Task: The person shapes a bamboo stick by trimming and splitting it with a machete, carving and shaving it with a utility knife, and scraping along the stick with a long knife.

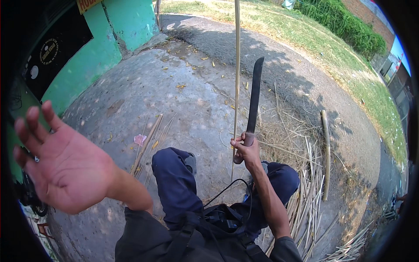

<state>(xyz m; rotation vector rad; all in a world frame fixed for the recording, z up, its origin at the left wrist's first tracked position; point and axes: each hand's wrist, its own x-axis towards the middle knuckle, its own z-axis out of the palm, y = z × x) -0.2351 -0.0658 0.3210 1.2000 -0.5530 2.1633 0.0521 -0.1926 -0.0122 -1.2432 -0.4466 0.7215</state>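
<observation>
Left hand: I am seeing the left hand (74,170) raised at the left, palm showing, fingers spread and holding nothing.
Right hand: the right hand (248,150) is grasping the machete (255,94) by its brown handle, with fingertips also closing around the long pale strip (237,65).
Machete: the dark blade is pointing up and leaning slightly right, above the middle of the concrete ground (131,100).
Long strip: it is standing nearly upright, just left of the blade; its top is running out of view, its lower tip is hanging between the knees. I cannot tell if that tip is touching ground.
Split pieces: a heap of pale strips (307,196) is lying toward the ground's right edge, beside the right knee.
Pole: a thicker pole (326,153) is lying just beyond that heap, nearer the edge.
Left side: thin sticks (147,142) are lying near the left knee, a pink scrap (140,139) beside them.
Far edge: a green wall (102,52) is bordering the ground at its far left corner.
</observation>
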